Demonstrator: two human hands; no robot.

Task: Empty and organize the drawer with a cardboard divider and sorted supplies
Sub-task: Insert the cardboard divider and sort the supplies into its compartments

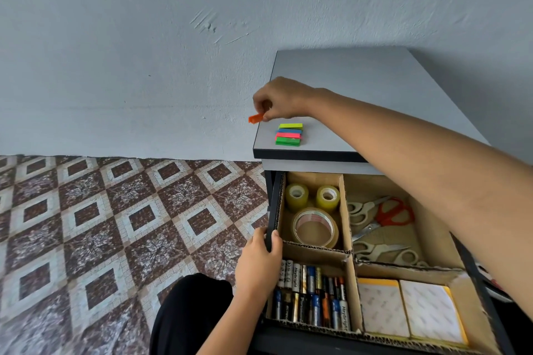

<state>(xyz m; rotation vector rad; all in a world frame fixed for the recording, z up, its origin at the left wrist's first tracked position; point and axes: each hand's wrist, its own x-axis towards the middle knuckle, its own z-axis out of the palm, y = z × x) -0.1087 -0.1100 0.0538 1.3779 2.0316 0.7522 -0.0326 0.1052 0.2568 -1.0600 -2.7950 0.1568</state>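
The open black-framed drawer [276, 196] with its brown cardboard divider [347, 219] is the anchor here. Its near-left compartment has rows of mixed cylindrical batteries [313, 297], and near-right has two white-and-yellow paper pads [409, 308]. The left hand [258, 264] is wrapped around the drawer's left rim. Far-left has three clear tape rolls [315, 228], far-right a few scissors [383, 216]. On the grey tabletop [360, 89] above the drawer sits a stack of neon sticky flags [289, 134]. Just past it, the right hand [281, 99] pinches a small orange strip [256, 118].
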